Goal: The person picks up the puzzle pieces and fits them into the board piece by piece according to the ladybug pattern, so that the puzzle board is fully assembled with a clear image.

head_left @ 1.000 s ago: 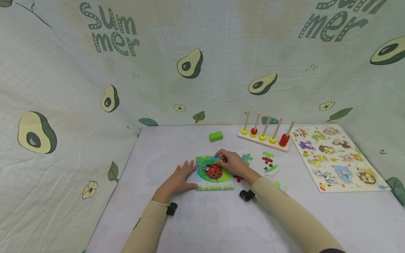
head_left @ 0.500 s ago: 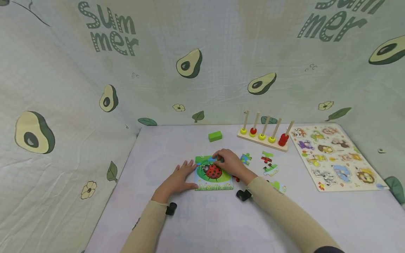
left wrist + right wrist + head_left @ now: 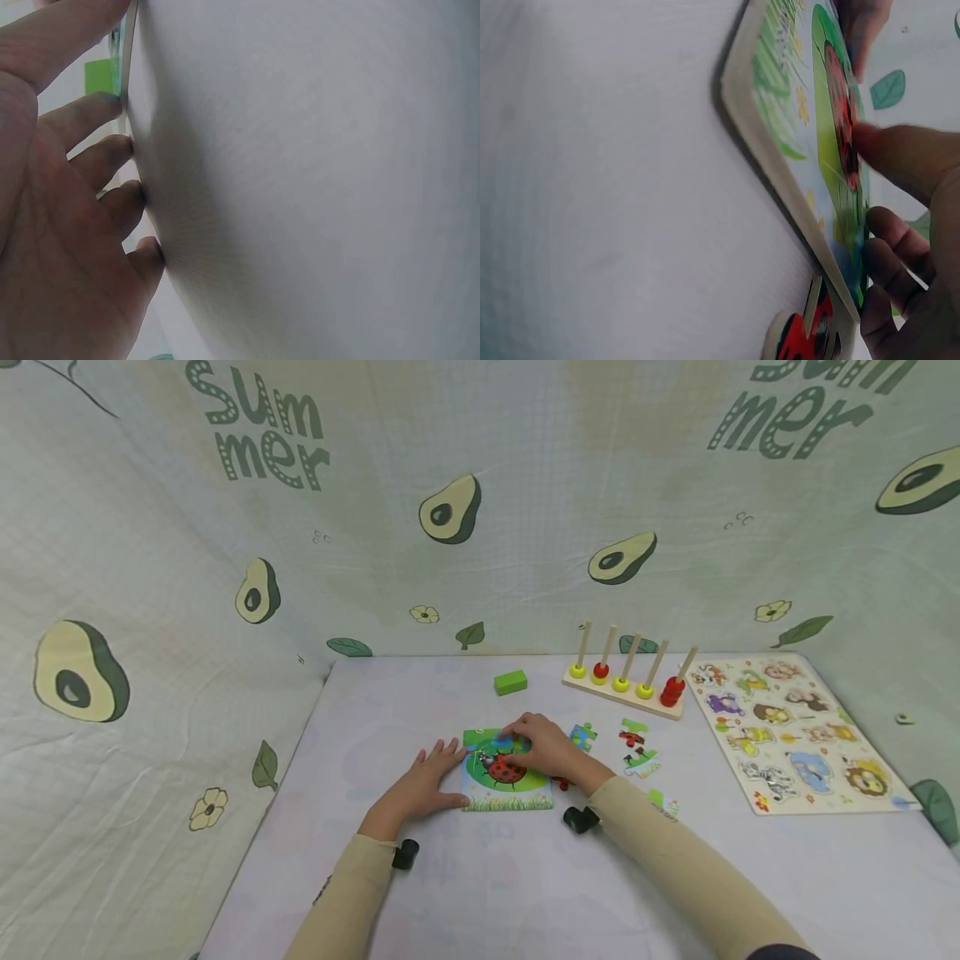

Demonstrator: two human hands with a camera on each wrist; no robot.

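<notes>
A square ladybug puzzle (image 3: 487,797) lies on the table between both hands. My left hand (image 3: 423,785) is spread flat at its left side; the thumb and index finger reach the edge, and the other fingers rest on the table in the left wrist view. On the upper right of the picture rests my right hand (image 3: 551,747). Its thumb touches the red ladybug, seen in the right wrist view, while the bent fingertips press the puzzle (image 3: 810,135) farther along. No loose piece shows in that hand. A red puzzle piece (image 3: 562,783) lies partly hidden beneath the right wrist.
More loose pieces lie to the right, including a blue-green piece (image 3: 582,737) and a green-white piece (image 3: 642,763). Behind stand a green block (image 3: 511,682) and a peg stacker (image 3: 622,693) with beads. An animal board (image 3: 806,735) is at the right.
The right thumb has moved down and slightly left onto the ladybug, and the fingers have shifted a little left. The left hand stays put.
</notes>
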